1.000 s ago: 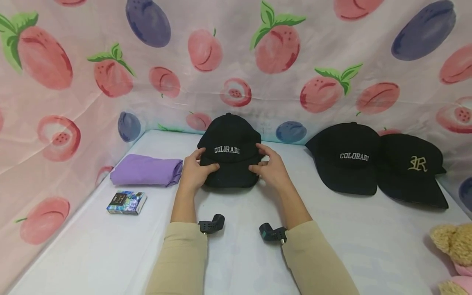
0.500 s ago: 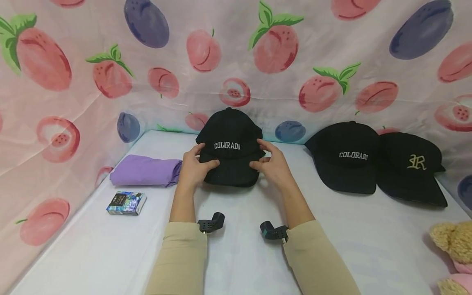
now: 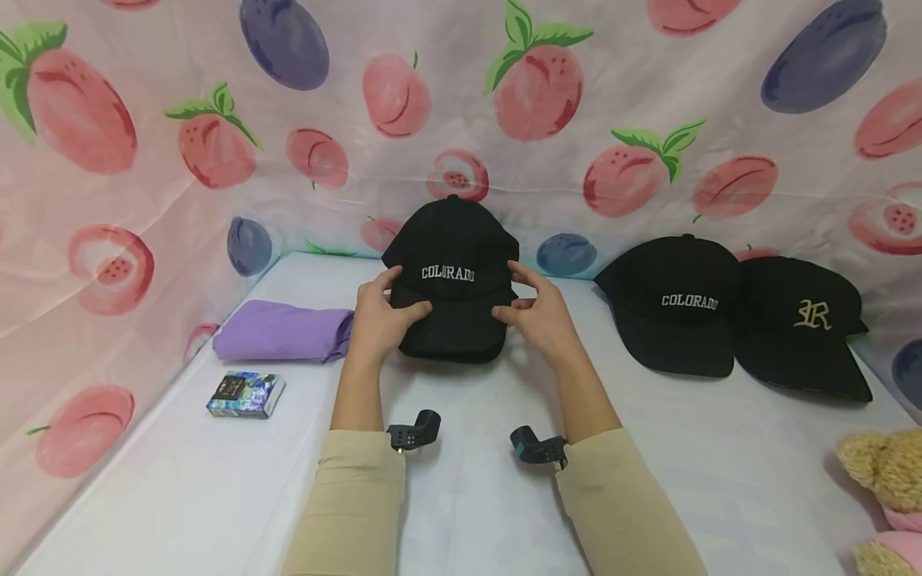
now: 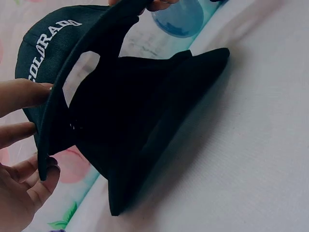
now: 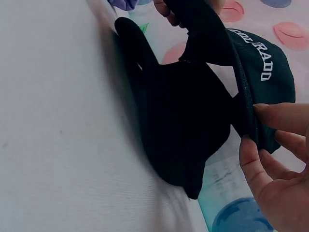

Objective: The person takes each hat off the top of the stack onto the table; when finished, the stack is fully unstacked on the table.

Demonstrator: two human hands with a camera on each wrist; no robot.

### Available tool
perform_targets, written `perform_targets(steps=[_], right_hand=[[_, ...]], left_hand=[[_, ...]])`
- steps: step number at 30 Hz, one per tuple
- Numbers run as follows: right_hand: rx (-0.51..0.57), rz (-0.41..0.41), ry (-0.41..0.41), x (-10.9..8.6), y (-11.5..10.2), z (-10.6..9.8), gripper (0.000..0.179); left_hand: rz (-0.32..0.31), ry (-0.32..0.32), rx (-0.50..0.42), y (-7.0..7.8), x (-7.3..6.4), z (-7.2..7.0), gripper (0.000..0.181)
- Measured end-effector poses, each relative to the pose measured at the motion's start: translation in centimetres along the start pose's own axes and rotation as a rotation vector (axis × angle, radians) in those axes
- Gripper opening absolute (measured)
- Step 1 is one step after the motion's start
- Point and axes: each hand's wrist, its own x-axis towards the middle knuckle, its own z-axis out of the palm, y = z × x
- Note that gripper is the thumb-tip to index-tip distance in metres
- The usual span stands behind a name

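A black baseball cap lettered COLORADO is held up in front by both hands. My left hand pinches the left side of its brim, thumb on top and fingertips beneath. On the opposite side, my right hand pinches the brim the same way. Under the lifted cap, a second black cap rests on the white surface, as the left wrist view shows. In the right wrist view a gap shows between the held cap's brim and this lower cap. From the head, the lower cap is mostly hidden.
To the right sit another COLORADO cap and a black cap with a gold letter, overlapping. A folded purple cloth and a small colourful box lie left. A plush toy is at the right edge; a fruit-print curtain hangs behind.
Both hands have raised the COLORADO cap a little, away from the cap beneath it. The other caps, cloth and box have stayed in place.
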Motion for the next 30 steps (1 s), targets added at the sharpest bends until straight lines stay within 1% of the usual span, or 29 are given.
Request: perform_targets(steps=[10, 20, 25, 30], right_hand=[[0.024, -0.004, 0.024, -0.2, -0.6, -0.9, 0.079], [0.034, 0.004, 0.014, -0.4, -0.7, -1.5, 0.08], [0.01, -0.004, 0.021, -0.7, -0.8, -2.1, 0.081], [-0.025, -0.018, 0.022, -0.8, -0.7, -2.8, 0.081]], left_hand=[[0.051, 0.008, 0.0, 1.1, -0.1, 0.2, 0.079], [0.067, 0.004, 0.007, 1.6, -0.3, 0.4, 0.079], [0.073, -0.005, 0.003, 1.9, -0.4, 0.8, 0.079], [0.095, -0.012, 0.028, 2.2, -0.6, 1.4, 0.08]])
